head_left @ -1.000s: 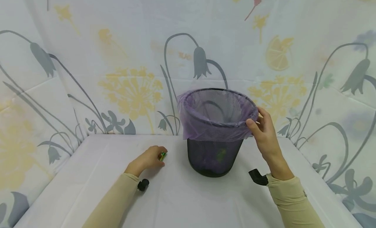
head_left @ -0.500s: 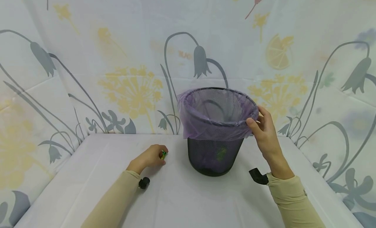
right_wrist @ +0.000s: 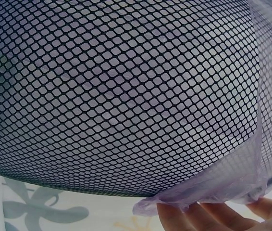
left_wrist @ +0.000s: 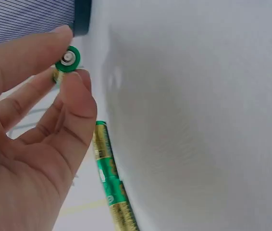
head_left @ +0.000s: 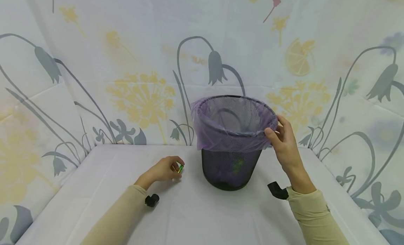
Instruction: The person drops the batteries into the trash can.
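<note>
Between thumb and fingertips, my left hand pinches a green and gold battery, low over the white table to the left of the bin. The left wrist view shows this battery's end facing the camera. Further batteries of the same colours lie end to end beyond the hand there. My right hand grips the right side of the rim of a black mesh waste bin. A purple bin liner is folded over that rim, and the right fingers press against its edge.
Something green and yellow shows through the mesh low in the bin. A white cloth covers the table. Behind it hangs a flower-printed curtain. Black wrist cameras sit at both cuffs.
My left hand has shifted slightly right, towards the bin, carrying the battery, and more of the battery shows between the fingers. The right hand and the bin stay in place.
</note>
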Demonstrator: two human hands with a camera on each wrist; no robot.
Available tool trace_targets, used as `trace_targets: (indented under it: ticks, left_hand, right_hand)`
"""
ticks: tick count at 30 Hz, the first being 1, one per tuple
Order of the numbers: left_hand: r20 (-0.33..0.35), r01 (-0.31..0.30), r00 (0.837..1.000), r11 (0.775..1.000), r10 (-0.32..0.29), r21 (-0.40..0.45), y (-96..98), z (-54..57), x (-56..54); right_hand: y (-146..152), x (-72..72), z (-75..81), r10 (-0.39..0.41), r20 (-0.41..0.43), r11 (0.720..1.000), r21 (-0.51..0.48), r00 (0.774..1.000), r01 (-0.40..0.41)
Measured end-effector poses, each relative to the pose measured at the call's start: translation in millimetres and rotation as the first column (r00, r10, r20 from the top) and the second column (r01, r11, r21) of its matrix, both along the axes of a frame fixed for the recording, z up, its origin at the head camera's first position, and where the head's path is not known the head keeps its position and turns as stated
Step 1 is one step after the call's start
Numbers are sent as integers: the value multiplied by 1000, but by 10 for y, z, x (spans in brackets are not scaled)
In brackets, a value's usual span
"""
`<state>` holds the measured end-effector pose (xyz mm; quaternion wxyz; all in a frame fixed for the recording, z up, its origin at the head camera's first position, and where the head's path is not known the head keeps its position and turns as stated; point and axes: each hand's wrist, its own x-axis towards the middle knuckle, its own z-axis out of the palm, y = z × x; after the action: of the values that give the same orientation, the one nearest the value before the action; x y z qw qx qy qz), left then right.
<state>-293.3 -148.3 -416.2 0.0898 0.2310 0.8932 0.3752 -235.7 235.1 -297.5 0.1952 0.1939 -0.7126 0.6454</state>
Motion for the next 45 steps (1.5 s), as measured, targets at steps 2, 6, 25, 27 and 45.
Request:
trace_targets:
  ticks: [2, 6, 25, 27, 45]
  left_hand:
    - [7, 20, 1000, 999, -21, 30, -6, 38, 26]
    - [-5, 61, 998, 996, -61, 62, -23, 171, 80]
    - [-42, 122, 993, 955, -115, 272, -57, 1550, 193]
    - [-69, 127, 991, 961, -114, 245, -16, 1717, 185]
    - [-67, 193, 981, 966, -184, 172, 761, 2456, -99]
  right_hand:
    - [4, -3, -1, -4, 4, 1000, 3, 1000, 4]
    - [2, -3, -2, -4, 7, 1000, -2, 1000, 4]
    - [7, -1, -14, -3, 7, 1000, -16, 1000, 3]
    - [13, -2, -17, -2, 6, 1000, -14, 1000, 2]
    - [2, 7, 8, -6, 11, 1000, -8, 1000, 6]
